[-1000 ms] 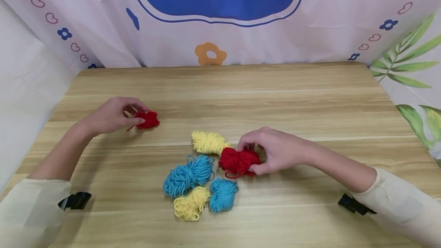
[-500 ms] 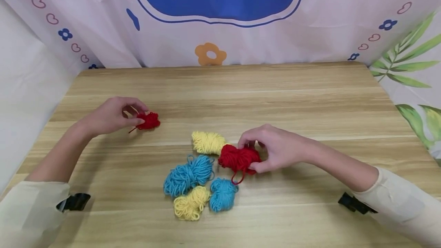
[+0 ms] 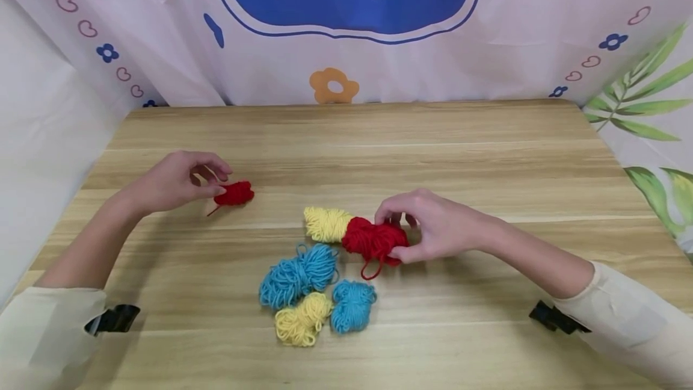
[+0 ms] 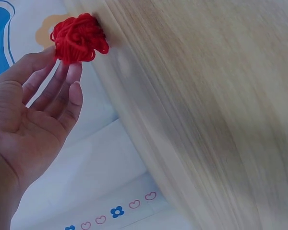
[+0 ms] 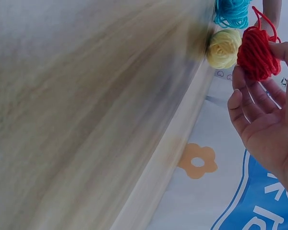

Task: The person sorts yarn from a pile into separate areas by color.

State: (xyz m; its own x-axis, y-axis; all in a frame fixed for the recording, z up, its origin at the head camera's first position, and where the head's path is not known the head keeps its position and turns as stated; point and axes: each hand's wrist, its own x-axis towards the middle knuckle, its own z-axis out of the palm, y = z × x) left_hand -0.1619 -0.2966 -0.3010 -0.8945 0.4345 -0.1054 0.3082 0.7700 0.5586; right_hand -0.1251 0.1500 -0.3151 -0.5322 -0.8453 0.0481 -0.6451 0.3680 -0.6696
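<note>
At the left of the head view, my left hand pinches a small red yarn bundle between thumb and fingertips; a loose strand hangs from it. The left wrist view shows the same bundle at the fingertips. Right of centre, my right hand grips a larger red yarn skein, tied at its middle, with a loop dangling. This skein partly covers the right end of a yellow yarn skein. In the right wrist view, the red skein sits between thumb and fingers.
Below the yellow skein lie a large blue yarn skein, a smaller yellow skein and a small blue skein, close together on the wooden table. A printed cloth hangs behind the table's far edge.
My right hand has raised the larger red skein slightly and shifted it away from the small blue skein. The small red bundle has turned a little in my left hand, its strand now hanging lower.
</note>
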